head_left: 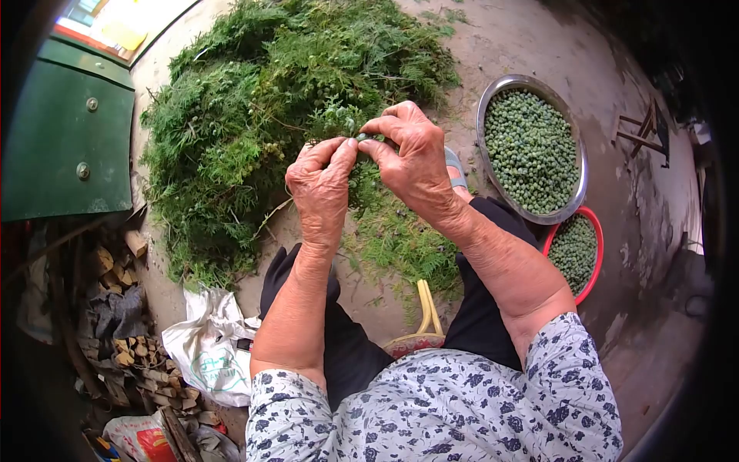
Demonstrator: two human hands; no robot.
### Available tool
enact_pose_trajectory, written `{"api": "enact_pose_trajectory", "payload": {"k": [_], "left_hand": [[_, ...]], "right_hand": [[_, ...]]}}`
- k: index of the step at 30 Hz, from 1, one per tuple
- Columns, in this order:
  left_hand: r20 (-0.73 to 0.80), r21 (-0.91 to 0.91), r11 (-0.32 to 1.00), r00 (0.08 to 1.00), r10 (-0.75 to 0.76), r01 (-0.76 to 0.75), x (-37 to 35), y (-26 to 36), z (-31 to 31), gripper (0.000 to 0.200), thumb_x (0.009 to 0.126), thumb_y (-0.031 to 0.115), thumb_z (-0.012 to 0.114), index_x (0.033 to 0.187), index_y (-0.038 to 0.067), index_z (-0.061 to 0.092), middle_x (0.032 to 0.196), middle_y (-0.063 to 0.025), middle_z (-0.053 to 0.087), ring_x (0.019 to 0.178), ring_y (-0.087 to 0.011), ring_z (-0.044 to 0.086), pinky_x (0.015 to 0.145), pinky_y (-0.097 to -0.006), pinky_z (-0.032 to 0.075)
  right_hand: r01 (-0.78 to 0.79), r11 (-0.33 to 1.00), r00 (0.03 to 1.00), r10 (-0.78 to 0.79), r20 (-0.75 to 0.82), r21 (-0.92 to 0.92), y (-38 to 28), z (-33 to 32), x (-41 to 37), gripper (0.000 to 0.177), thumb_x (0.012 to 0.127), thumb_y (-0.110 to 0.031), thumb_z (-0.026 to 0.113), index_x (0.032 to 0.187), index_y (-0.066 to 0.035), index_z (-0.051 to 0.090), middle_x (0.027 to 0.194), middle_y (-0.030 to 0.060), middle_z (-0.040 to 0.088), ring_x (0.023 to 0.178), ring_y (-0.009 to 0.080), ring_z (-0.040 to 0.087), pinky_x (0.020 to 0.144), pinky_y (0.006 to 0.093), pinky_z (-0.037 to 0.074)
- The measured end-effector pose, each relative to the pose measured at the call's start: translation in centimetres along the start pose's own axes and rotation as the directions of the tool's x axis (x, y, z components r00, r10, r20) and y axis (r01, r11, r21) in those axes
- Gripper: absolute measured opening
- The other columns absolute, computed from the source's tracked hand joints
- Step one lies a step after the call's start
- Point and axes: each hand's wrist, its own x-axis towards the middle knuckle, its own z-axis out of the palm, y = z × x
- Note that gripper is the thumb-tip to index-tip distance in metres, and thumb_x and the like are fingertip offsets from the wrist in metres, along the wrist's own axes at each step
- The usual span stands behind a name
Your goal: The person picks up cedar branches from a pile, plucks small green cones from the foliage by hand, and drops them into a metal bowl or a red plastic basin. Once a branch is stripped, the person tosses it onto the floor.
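Note:
My left hand (323, 177) and my right hand (404, 150) meet at the fingertips over the greenery. Between them is a small green sprig (339, 122) with pale green seed cones. The left thumb and forefinger pinch its lower end. My right thumb and forefinger close around a cone (362, 137) beside the left thumb. Beyond the hands lies a large heap of cut evergreen branches (231, 115). Right of my right hand, a steel basin (583, 165) holds many round green cones. Looser green sprigs (408, 239) lie on the ground between my legs.
A red-rimmed basin (596, 258) of cones stands below the steel one. A white sack (208, 346) and split firewood (158, 377) are at the left, under a green metal panel (69, 138). A small wooden stool (647, 132) stands far right. Yellow handles (428, 308) show near my lap.

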Motion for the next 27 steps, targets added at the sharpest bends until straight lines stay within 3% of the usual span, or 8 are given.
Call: {"api": "enact_pose_trajectory", "payload": {"k": [6,8,11,12,13,15,16,27], "left_hand": [[-0.041,0.129,0.991,0.998,0.045,-0.04,-0.2,0.4,-0.1,0.013,0.076,0.008,0.066,0.081,-0.004,0.065,0.073,-0.0078,0.062,0.068,-0.0142,0.054,0.064,-0.0264,0.043],[-0.043,0.183,0.982,0.997,0.062,-0.053,-0.2,0.2,-0.2,0.013,0.076,0.008,0.066,0.08,-0.004,0.065,0.073,-0.0077,0.062,0.068,-0.014,0.054,0.064,-0.0262,0.043],[-0.043,0.012,1.0,0.999,0.03,-0.029,-0.1,0.0,-0.2,0.013,0.076,0.009,0.066,0.082,-0.003,0.065,0.073,-0.0048,0.062,0.067,-0.0107,0.053,0.064,-0.024,0.042],[-0.034,-0.062,0.997,0.998,-0.048,0.046,-0.2,0.1,-0.4,0.014,0.077,0.009,0.066,0.084,-0.003,0.064,0.074,-0.0032,0.062,0.067,-0.0089,0.053,0.063,-0.0228,0.042],[-0.019,-0.136,0.983,0.992,-0.124,0.121,-0.2,0.3,-0.5,0.015,0.077,0.009,0.066,0.085,-0.004,0.064,0.075,-0.0016,0.062,0.068,-0.0071,0.052,0.062,-0.0216,0.042],[-0.008,-0.171,0.972,0.986,-0.166,0.162,-0.1,0.8,-0.6,0.018,0.078,0.009,0.066,0.089,-0.004,0.064,0.078,0.0009,0.06,0.068,-0.0049,0.051,0.061,-0.0198,0.041],[0.0,-0.193,0.964,0.982,-0.186,0.183,-0.1,1.0,-0.5,0.018,0.077,0.009,0.066,0.09,-0.004,0.064,0.078,0.0009,0.06,0.067,-0.0049,0.05,0.061,-0.0196,0.041],[0.168,-0.234,0.937,0.96,-0.224,0.26,-0.1,0.5,-0.5,0.02,0.078,0.012,0.067,0.09,-0.004,0.065,0.074,0.0035,0.059,0.066,-0.0031,0.048,0.059,-0.018,0.038]], "right_hand": [[-0.014,0.999,0.996,0.016,-0.086,0.029,-0.1,0.4,-0.3,0.016,0.065,-0.005,0.067,0.08,0.0,0.064,0.075,0.0143,0.054,0.069,0.0268,0.056,0.059,0.0349,0.046],[-0.099,0.994,0.989,0.093,-0.115,-0.048,-0.1,-0.1,0.4,0.014,0.07,-0.006,0.069,0.081,0.0,0.064,0.08,0.008,0.056,0.062,0.0132,0.055,0.054,0.0253,0.044],[-0.23,0.946,0.969,0.244,-0.035,0.229,0.5,-1.1,1.8,0.016,0.076,-0.007,0.064,0.089,0.002,0.059,0.083,0.0057,0.057,0.066,0.0112,0.058,0.055,0.0222,0.046],[-0.417,0.746,0.905,0.395,0.16,0.518,0.7,-1.8,2.2,0.021,0.078,-0.006,0.061,0.096,0.003,0.055,0.085,0.0065,0.057,0.072,0.0112,0.06,0.057,0.0212,0.047],[-0.417,0.746,0.905,0.395,0.159,0.519,1.2,-2.1,2.3,0.021,0.078,-0.006,0.061,0.096,0.003,0.055,0.085,0.0065,0.057,0.072,0.0112,0.06,0.057,0.0212,0.047],[-0.558,0.33,0.807,0.428,0.407,0.761,2.3,-2.4,2.2,0.022,0.079,-0.006,0.06,0.098,0.002,0.052,0.087,0.0076,0.057,0.076,0.0103,0.059,0.06,0.0206,0.047],[-0.579,0.309,0.794,0.424,0.436,0.755,2.6,-2.5,2.2,0.018,0.081,-0.006,0.059,0.097,0.0,0.055,0.087,0.0055,0.057,0.076,0.0101,0.058,0.063,0.0205,0.047],[-0.305,0.839,0.904,0.107,0.414,0.45,1.6,-2.0,1.7,0.025,0.08,-0.005,0.06,0.105,-0.005,0.062,0.089,-0.0015,0.06,0.079,0.0046,0.05,0.067,0.0204,0.044]]}}
